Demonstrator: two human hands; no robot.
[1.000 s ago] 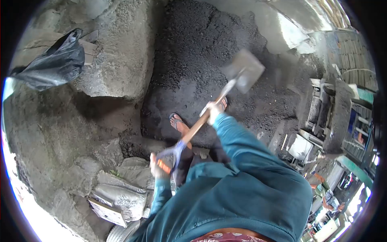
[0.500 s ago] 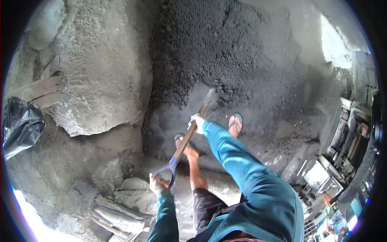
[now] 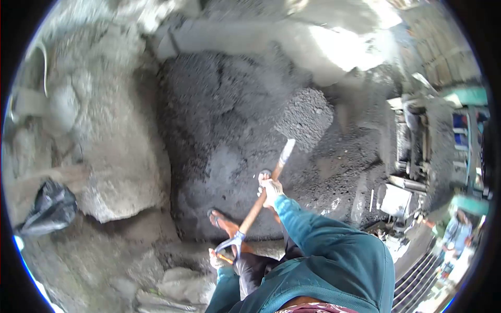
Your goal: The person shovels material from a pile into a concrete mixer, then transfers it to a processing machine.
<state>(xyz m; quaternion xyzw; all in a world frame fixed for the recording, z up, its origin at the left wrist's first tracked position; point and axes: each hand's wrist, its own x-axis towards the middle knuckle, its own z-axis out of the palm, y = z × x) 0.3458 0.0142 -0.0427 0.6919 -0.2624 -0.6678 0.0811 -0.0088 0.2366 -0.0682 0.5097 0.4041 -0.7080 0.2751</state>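
A shovel (image 3: 253,215) with a wooden shaft and a blue D-shaped grip reaches forward from my body. My left hand (image 3: 217,259) is closed round the D-grip, low and close to my legs. Farther up, my right hand (image 3: 271,192) wraps the shaft below the pale metal socket. Heaped grey gritty material (image 3: 307,117) covers the blade, hiding its surface. Beneath and beyond lies a dark, grainy bed of similar material (image 3: 203,94) on the ground. My sandalled foot (image 3: 223,221) stands behind the shaft.
A large rough stone block (image 3: 120,172) borders the left side, with a black plastic bag (image 3: 51,206) by it. Stacked pieces and a pale box-like object (image 3: 394,201) sit at right. Another person (image 3: 457,232) is at the far right, near a metal grating (image 3: 420,279).
The shovel blade has come up and swung right, now carrying a heap of grey material. Both hands keep their hold. My view and stance have shifted.
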